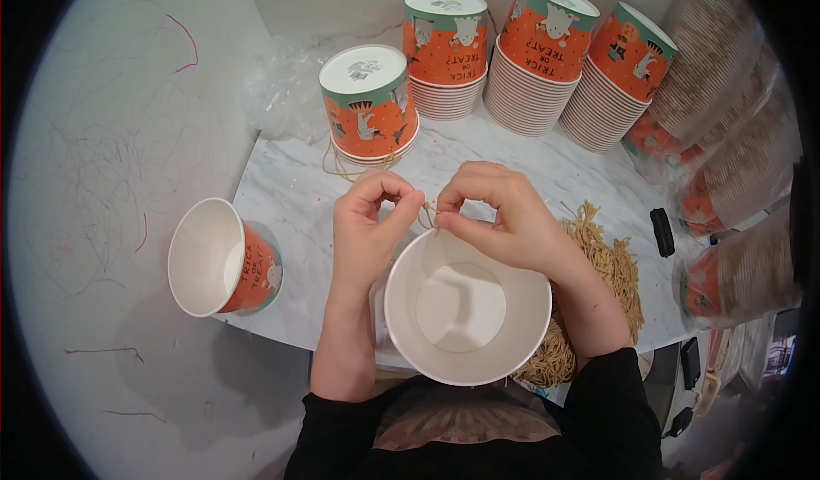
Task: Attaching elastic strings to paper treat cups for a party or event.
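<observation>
nearest the person, an open white paper bucket (466, 307) sits upright at the bench (282, 181) edge, mouth up, its inside bare. just above its far rim both hands meet: the left hand (369, 224) has its grip pinched together on a thin tan string (424, 215), and the right hand (500, 215) has its grip clamped on the same string at the bucket's rim. to the right, partly under the right forearm, lies a heap of tan cords (611, 262). left, another bucket (224, 258) lies on its side at the bench corner, mouth toward the wall. farther back stand upside-down stacks of orange and green buckets (444, 49), and at the right lie sleeves of buckets in clear plastic (726, 172).
</observation>
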`<state>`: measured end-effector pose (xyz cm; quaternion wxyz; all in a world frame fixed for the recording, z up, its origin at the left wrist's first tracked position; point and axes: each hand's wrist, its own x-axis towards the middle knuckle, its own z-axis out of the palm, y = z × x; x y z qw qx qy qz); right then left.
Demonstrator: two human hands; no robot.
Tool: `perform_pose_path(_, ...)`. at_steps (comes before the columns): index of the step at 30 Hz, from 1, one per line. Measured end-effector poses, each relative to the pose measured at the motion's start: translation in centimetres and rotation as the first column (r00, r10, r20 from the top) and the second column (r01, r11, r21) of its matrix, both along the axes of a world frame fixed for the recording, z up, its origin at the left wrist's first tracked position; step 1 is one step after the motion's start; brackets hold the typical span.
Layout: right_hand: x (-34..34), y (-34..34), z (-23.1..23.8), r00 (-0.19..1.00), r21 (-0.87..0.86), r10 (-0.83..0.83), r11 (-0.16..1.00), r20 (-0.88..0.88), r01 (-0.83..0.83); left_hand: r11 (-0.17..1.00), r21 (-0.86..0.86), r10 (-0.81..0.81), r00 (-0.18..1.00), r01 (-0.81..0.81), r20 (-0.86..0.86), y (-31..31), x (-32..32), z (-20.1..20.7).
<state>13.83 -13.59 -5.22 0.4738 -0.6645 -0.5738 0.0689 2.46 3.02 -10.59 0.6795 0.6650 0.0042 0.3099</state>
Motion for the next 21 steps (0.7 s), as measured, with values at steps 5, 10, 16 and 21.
perform_pose_path(5, 0.4, 0.0, -0.1, 0.994, 0.000, 0.088, 0.996, 0.056, -0.089, 0.993, -0.014, 0.120, 0.992, -0.120, -0.027, 0.0, 0.4, -0.2)
perform_pose_path(10, 0.4, -0.1, -0.2, 0.992, -0.022, 0.127, 0.992, 0.024, -0.126, 0.991, 0.006, 0.132, 0.991, -0.132, 0.015, -0.2, 0.8, -0.6)
perform_pose_path(16, 0.5, -0.5, 0.1, 0.979, -0.098, 0.178, 0.977, -0.103, -0.188, 0.978, 0.129, 0.144, 0.981, -0.161, 0.132, -0.3, 1.3, -0.8)
perform_pose_path(21, 0.9, -0.6, 0.1, 0.967, -0.123, 0.197, 0.968, -0.160, -0.218, 0.969, 0.175, 0.149, 0.979, -0.172, 0.140, -0.1, 1.6, -1.3)
